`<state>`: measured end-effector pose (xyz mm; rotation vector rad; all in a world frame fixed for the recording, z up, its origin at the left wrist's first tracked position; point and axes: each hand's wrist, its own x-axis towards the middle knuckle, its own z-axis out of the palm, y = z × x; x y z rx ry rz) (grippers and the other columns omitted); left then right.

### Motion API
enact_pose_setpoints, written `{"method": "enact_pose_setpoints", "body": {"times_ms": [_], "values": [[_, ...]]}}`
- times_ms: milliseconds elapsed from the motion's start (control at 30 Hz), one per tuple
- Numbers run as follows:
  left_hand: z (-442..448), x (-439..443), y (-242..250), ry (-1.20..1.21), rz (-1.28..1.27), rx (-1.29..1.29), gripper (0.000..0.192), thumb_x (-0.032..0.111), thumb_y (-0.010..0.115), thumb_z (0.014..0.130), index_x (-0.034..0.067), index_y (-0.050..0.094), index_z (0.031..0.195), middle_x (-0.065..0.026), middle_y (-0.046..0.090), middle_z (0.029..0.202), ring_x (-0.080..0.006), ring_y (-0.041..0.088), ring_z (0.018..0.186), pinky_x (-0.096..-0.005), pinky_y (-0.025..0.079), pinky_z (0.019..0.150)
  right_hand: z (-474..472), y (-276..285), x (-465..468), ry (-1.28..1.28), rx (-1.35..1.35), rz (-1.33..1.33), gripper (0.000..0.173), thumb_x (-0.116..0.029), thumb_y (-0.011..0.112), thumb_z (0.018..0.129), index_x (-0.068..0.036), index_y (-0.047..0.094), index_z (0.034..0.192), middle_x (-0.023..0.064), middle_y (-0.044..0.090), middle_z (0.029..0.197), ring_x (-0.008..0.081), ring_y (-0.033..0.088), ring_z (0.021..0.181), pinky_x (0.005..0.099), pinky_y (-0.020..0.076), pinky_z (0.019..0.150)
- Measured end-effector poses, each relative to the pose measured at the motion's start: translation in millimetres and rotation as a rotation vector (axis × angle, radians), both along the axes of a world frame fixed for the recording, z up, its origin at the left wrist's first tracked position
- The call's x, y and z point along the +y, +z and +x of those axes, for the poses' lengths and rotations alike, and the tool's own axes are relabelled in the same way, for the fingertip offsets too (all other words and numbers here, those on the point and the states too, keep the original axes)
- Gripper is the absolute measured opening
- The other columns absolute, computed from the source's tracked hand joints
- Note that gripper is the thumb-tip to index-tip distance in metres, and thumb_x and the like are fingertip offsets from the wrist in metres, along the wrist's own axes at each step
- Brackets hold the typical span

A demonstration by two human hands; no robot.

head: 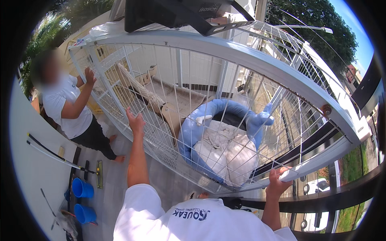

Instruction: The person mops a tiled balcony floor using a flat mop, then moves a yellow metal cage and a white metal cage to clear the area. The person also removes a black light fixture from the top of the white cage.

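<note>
A large white wire cage (pixel 196 35) spans the view before me. My right hand (pixel 279 180) grips the white lower frame bar at the cage's near right corner. My left hand (pixel 136 122) is raised against the wire side, its fingers spread at the wires. Behind the wires lie a round blue plush pet bed (pixel 188 137) with a crumpled whitish cushion (pixel 226 150) and a beige ribbed hammock-like piece with wooden side panels (pixel 175 96). A dark case (pixel 159 15) bearing a Bosch mark and a clear plastic bag (pixel 108 28) rest on top.
Another person (pixel 72 102) stands at the cage's far left end, hands raised near it. Blue buckets (pixel 82 188), a floor squeegee (pixel 99 174) and poles (pixel 54 153) are along the left wall. A dark railing (pixel 316 195) runs at the right, with parked vehicles below.
</note>
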<state>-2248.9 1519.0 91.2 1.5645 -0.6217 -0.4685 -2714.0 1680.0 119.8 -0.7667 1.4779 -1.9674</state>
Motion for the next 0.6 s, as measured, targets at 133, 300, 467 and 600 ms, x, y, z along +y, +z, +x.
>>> {"method": "enact_pose_setpoints", "body": {"times_ms": [133, 300, 467, 600], "values": [[10.5, -5.0, -4.1, 0.04, 0.124, -0.103, 0.061, 0.01, 0.049, 0.078, 0.02, 0.023, 0.133, -0.0245, 0.033, 0.132, -0.0263, 0.055, 0.088, -0.032, 0.047, 0.058, 0.8, 4.1, -3.2, 0.056, -0.017, -0.015, 0.042, 0.009, 0.069, 0.059, -0.008, 0.04, 0.086, -0.0017, 0.042, 0.069, 0.0018, 0.039, 0.056, 0.0146, 0.0349, 0.05], [38.5, -5.7, -20.8, 0.091, 0.221, -0.241, 0.061, 0.012, 0.048, 0.077, 0.02, 0.023, 0.132, -0.0217, 0.049, 0.111, -0.0264, 0.056, 0.081, -0.0332, 0.048, 0.055, -4.9, -1.5, -3.4, 0.223, -0.07, -0.045, 0.044, 0.01, 0.069, 0.058, -0.01, 0.038, 0.082, -0.0021, 0.041, 0.07, 0.0009, 0.037, 0.056, 0.0142, 0.0349, 0.05], [4.5, -0.9, 6.8, 0.056, 0.232, -0.14, 0.061, 0.01, 0.046, 0.075, 0.018, 0.024, 0.131, -0.0165, 0.054, 0.094, -0.0238, 0.055, 0.059, -0.0333, 0.046, 0.046, -6.2, 4.9, 0.9, 0.187, -0.067, -0.052, 0.046, 0.012, 0.07, 0.056, -0.008, 0.038, 0.082, -0.0029, 0.041, 0.072, 0.001, 0.037, 0.056, 0.0124, 0.034, 0.051], [11.2, -2.2, 4.7, 0.064, 0.142, -0.12, 0.062, 0.009, 0.046, 0.073, 0.017, 0.025, 0.131, -0.0182, 0.054, 0.098, -0.0232, 0.052, 0.05, -0.0335, 0.045, 0.044, -5.8, 11.6, -7.1, 0.2, -0.092, -0.027, 0.044, 0.012, 0.07, 0.057, -0.008, 0.039, 0.08, -0.0038, 0.04, 0.07, 0.0008, 0.038, 0.055, 0.0139, 0.0356, 0.049]]}}
